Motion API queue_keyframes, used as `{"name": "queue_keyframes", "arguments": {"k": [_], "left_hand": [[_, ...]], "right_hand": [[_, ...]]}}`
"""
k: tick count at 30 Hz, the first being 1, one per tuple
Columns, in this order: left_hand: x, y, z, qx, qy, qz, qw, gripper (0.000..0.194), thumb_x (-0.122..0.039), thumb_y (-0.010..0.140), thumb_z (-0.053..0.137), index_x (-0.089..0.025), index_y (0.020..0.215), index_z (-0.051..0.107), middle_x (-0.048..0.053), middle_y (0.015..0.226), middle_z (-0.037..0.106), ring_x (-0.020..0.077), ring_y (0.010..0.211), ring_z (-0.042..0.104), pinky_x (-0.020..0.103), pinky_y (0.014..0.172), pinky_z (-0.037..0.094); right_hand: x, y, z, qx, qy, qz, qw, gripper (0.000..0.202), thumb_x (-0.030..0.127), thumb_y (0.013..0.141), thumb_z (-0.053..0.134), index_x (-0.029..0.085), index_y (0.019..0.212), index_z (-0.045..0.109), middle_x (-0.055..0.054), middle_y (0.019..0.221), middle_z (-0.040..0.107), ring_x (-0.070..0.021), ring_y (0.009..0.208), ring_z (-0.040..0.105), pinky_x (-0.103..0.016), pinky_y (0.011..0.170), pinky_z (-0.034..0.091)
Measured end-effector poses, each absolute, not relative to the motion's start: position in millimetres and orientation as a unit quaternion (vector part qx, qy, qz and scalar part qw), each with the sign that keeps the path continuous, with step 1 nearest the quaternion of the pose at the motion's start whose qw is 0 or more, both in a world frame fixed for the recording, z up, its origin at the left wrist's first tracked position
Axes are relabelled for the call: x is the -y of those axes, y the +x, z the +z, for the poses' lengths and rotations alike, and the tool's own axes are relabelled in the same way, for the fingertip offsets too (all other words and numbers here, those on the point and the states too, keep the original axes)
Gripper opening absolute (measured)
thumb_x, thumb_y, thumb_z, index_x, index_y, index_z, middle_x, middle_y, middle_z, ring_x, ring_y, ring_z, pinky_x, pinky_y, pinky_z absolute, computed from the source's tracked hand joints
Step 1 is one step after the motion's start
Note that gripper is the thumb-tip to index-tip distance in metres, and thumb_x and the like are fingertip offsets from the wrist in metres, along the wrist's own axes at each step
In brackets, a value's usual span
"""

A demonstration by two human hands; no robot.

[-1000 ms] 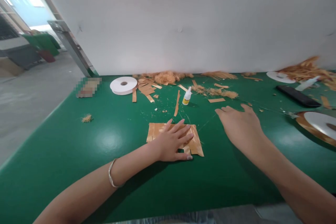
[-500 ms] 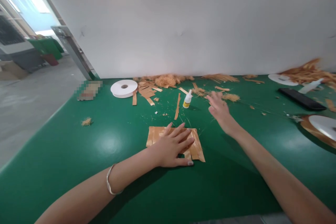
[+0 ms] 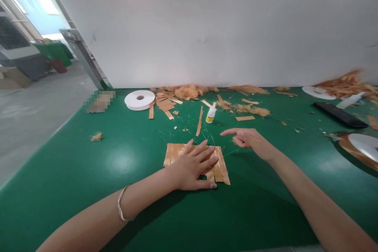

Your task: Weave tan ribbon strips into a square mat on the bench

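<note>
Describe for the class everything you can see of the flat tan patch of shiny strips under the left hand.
The flat tan patch of shiny strips looks like ribbon laid side by side, roughly a rectangle. It lies flat on the green table. Its near edge is uneven, and its right side slants out to a pointed near corner. A small green gap shows beside the thumb. The person's left hand rests spread across it, hiding the middle, so how the strips are joined cannot be told.
</note>
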State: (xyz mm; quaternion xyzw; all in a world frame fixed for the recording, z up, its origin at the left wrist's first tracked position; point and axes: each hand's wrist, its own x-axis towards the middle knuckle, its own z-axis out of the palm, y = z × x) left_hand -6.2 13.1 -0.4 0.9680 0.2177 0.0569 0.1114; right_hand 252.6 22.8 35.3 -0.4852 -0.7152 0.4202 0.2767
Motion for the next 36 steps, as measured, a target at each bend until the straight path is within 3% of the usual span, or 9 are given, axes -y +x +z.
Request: {"name": "queue_keyframes", "arguments": {"k": [3,5,9,15,23,25,28,31,36], "left_hand": [[-12.7,-6.0,0.2,-0.220,0.967,0.058,0.111,0.077,-0.070,0.087,0.031,-0.023,0.147,0.026,0.009,0.155,0.021,0.0334,0.144,0.008,0.061,0.112,0.001],[-12.6,-5.6,1.2,-0.220,0.967,0.055,0.114,0.078,-0.070,0.087,0.030,-0.022,0.147,0.026,0.009,0.154,0.021,0.0339,0.144,0.007,0.062,0.112,0.002],[-12.9,-4.8,3.0,-0.220,0.967,0.050,0.121,0.078,-0.070,0.087,0.030,-0.022,0.148,0.024,0.009,0.155,0.021,0.0338,0.144,0.006,0.063,0.111,0.002],[-13.7,-4.5,1.3,-0.217,0.968,0.051,0.118,0.078,-0.070,0.087,0.029,-0.024,0.149,0.022,0.008,0.155,0.021,0.0344,0.144,0.006,0.064,0.111,0.001],[-13.8,-4.3,1.2,-0.217,0.968,0.047,0.114,0.078,-0.070,0.087,0.028,-0.023,0.149,0.022,0.009,0.155,0.021,0.0345,0.144,0.006,0.063,0.111,0.001],[-13.7,-4.7,1.4,-0.218,0.968,0.049,0.113,0.079,-0.071,0.087,0.028,-0.023,0.149,0.021,0.009,0.155,0.021,0.0350,0.143,0.007,0.064,0.110,0.001],[-13.7,-5.2,1.4,-0.218,0.968,0.051,0.116,0.078,-0.071,0.086,0.029,-0.024,0.149,0.021,0.009,0.155,0.021,0.0347,0.143,0.007,0.063,0.111,0.002],[-13.6,-5.2,1.2,-0.218,0.967,0.054,0.117,0.078,-0.071,0.086,0.030,-0.024,0.149,0.022,0.008,0.155,0.020,0.0337,0.144,0.007,0.061,0.112,0.002],[-13.4,-4.4,1.0,-0.224,0.967,0.046,0.116,0.078,-0.071,0.086,0.029,-0.025,0.149,0.022,0.008,0.155,0.021,0.0334,0.144,0.007,0.062,0.111,0.001]], "right_hand": [[-20.4,243.7,36.6,0.794,-0.527,0.230,0.198,0.051,0.054,0.093,0.035,0.020,0.099,0.072,-0.002,0.060,0.058,-0.0151,0.058,0.048,-0.026,0.055,0.031],[-19.9,239.3,36.1,0.841,-0.515,0.105,0.130,0.051,0.050,0.094,0.035,0.020,0.078,0.073,-0.006,0.067,0.066,-0.0191,0.069,0.054,-0.027,0.058,0.031],[-22.0,237.1,32.9,0.863,-0.502,-0.042,0.042,0.061,0.048,0.096,0.032,0.017,0.056,0.067,-0.009,0.057,0.063,-0.0208,0.068,0.054,-0.029,0.056,0.026],[-25.5,240.8,28.9,0.832,-0.546,-0.073,0.068,0.060,0.048,0.096,0.031,0.017,0.059,0.066,-0.009,0.062,0.065,-0.0193,0.066,0.057,-0.027,0.055,0.027],[-31.2,252.4,27.1,0.730,-0.619,0.204,0.204,0.060,0.060,0.090,0.032,0.019,0.078,0.074,-0.007,0.077,0.072,-0.0208,0.071,0.063,-0.029,0.062,0.040],[-32.1,253.0,26.9,0.703,-0.609,0.276,0.242,0.063,0.064,0.088,0.033,0.019,0.072,0.073,-0.008,0.078,0.072,-0.0227,0.075,0.063,-0.031,0.063,0.041],[-33.1,250.6,25.4,0.665,-0.558,0.400,0.294,0.064,0.069,0.085,0.034,0.020,0.045,0.050,-0.009,0.075,0.071,-0.0234,0.077,0.063,-0.031,0.057,0.040],[-32.5,246.6,24.1,0.617,-0.507,0.509,0.320,0.066,0.074,0.081,0.033,0.022,0.042,0.022,-0.011,0.073,0.071,-0.0230,0.074,0.064,-0.029,0.051,0.035],[-28.2,243.0,24.4,0.570,-0.468,0.590,0.330,0.067,0.076,0.083,0.024,0.020,0.046,0.015,-0.015,0.088,0.072,-0.0200,0.067,0.065,-0.027,0.050,0.034]]}}
